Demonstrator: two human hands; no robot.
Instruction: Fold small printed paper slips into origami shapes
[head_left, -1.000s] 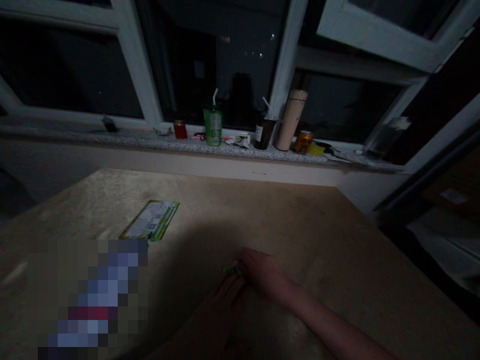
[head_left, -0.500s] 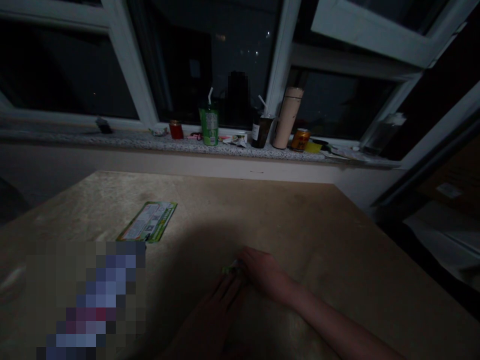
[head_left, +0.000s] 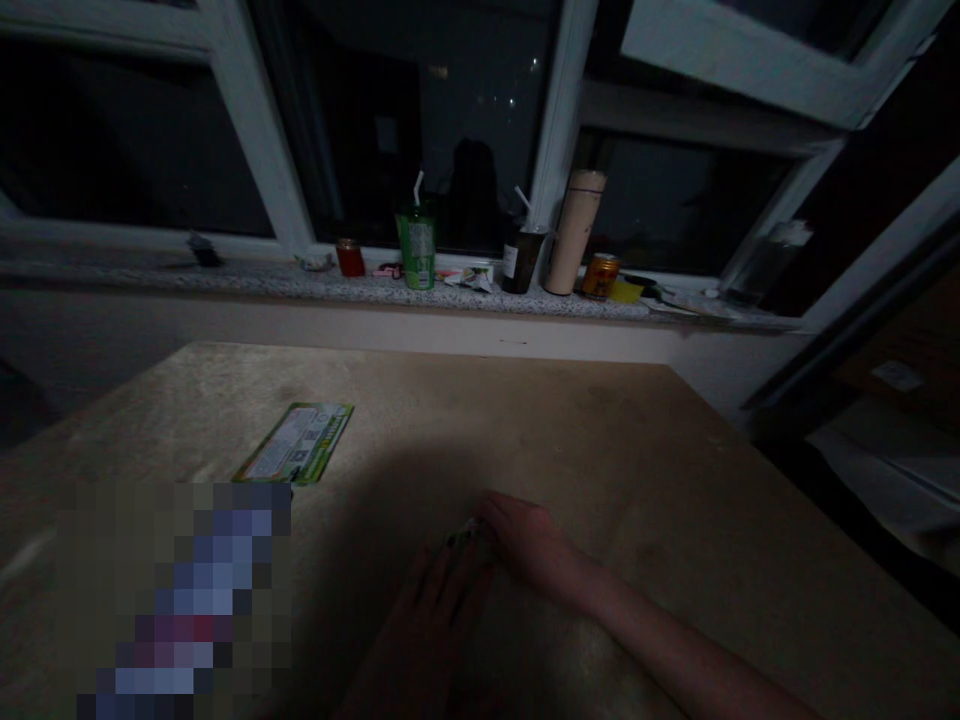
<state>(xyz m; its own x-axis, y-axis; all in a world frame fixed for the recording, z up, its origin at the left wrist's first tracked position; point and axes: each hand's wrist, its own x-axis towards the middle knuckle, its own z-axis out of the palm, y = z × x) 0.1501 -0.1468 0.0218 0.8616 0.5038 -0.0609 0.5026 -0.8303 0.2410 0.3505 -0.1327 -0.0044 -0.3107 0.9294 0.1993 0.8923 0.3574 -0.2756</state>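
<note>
A small green-and-white piece (head_left: 465, 533), too dark and too covered to name, lies on the tabletop between my hands. My right hand (head_left: 529, 545) rests on the table just right of it, its fingers curled together and closed on the piece's right end. Coming from below in deep shadow, my left hand (head_left: 442, 590) reaches to the near side of the piece. Its fingers are stretched out with gaps between them, and the tips touch or nearly touch the piece.
A green printed packet (head_left: 296, 445) lies flat on the wooden table (head_left: 600, 430), left of my hands. Near it is a pixelated blue-and-red object (head_left: 199, 600). On the windowsill (head_left: 300, 283) stand a green cup (head_left: 417, 245), a dark cup (head_left: 523, 260), a pink flask (head_left: 575, 232) and a can (head_left: 600, 277).
My left hand has shifted slightly and its fingers are a little more spread, covering more of the small piece. My right hand has stayed in nearly the same place.
</note>
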